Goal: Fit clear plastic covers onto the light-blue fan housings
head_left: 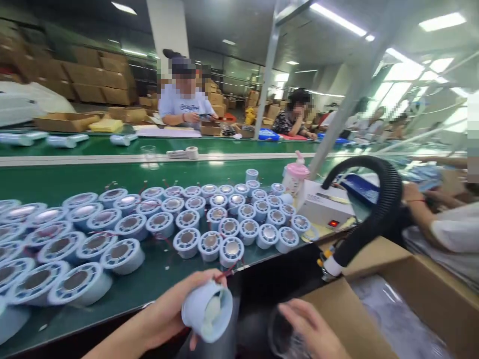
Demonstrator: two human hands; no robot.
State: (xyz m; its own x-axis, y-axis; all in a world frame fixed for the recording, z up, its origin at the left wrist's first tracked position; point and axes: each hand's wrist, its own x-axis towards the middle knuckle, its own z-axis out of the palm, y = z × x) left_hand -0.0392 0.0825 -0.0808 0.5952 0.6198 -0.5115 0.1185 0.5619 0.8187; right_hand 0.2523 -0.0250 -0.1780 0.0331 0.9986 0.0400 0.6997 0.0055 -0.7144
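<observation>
My left hand (pixel 175 309) is wrapped round a light-blue round plastic housing (pixel 209 311). Its open end faces me and shows a pale piece inside; thin red wires rise from its top edge. At the lower right, my right hand (pixel 312 326) has its fingers on a clear round plastic piece (pixel 279 331), slightly blurred and partly hidden by the hand. Just beyond my left hand, many similar blue housings (pixel 231 252) stand in rows on the green work surface (pixel 157 279), silver discs upward, some with red wires.
An open cardboard box (pixel 389 254) with clear plastic bags is at my right. Behind it stand a white machine (pixel 324 207) with a black hose (pixel 389 194) and a pink-lidded bottle (pixel 296 172). A metal post (pixel 337 99) rises nearby. Co-workers sit across the belt and at right.
</observation>
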